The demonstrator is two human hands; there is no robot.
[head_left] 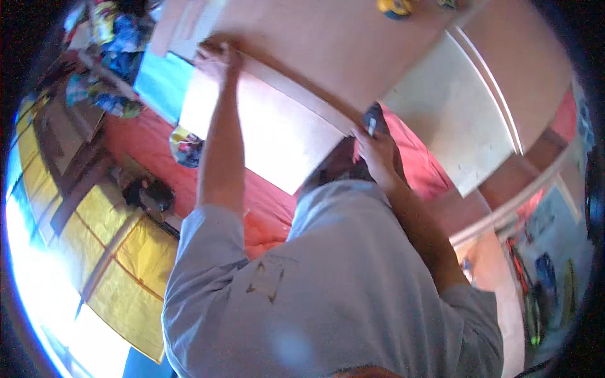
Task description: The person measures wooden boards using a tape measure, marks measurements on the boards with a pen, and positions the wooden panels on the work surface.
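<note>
A long, narrow, pale brown strip of board [302, 101] runs slantwise between my hands, along the far edge of a brightly lit pale panel [265, 129]. My left hand [217, 62] rests at the strip's upper left end, its fingers spread and somewhat blurred. At the lower right end, my right hand [376, 151] has its fingers closed around the strip's end. A small dark object with a whitish part [372, 125] shows at the right fingers; its kind cannot be made out.
A large brown board [340, 44] lies beyond the strip, with a yellow tool [394, 7] on it. Another pale panel [450, 113] is at the right. Red sheeting [151, 142] covers the floor, and yellow panels [107, 239] stand left. Cluttered bags [123, 31] fill the upper left.
</note>
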